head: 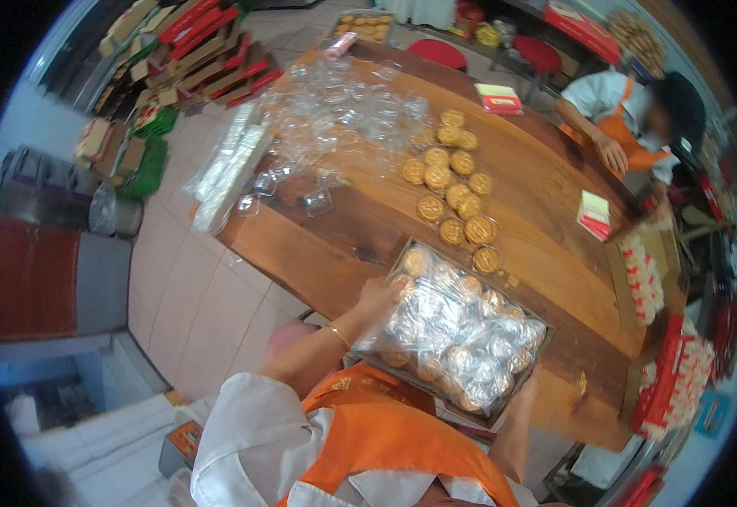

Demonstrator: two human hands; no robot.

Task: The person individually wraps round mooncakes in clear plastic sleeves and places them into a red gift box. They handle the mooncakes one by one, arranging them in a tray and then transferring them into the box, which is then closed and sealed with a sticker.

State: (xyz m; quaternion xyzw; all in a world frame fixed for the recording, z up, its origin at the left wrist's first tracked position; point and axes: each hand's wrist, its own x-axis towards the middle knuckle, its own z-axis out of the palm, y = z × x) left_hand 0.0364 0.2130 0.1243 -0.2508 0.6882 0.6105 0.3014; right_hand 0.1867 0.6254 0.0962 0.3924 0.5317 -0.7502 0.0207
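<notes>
A shallow cardboard box [543, 336] of round golden pastries lies tilted at the near table edge, with clear plastic film [444, 310] over its contents. At the box's left side, my left hand [384, 298] has its fingers on the film and rim. My right hand [527, 386] is by the box's right side, mostly hidden, so its grip does not show clearly. Just beyond the box, round golden pastries [463, 161] lie in groups on the wooden table [533, 215], some in clear plastic trays.
Loose clear plastic trays [343, 114] cover the far left of the table, beside stacked tray sleeves [232, 171]. A co-worker [622, 120] sits at the far right. Open boxes of red-and-white packets [641, 279] line the right edge. Red stools [438, 54] stand beyond.
</notes>
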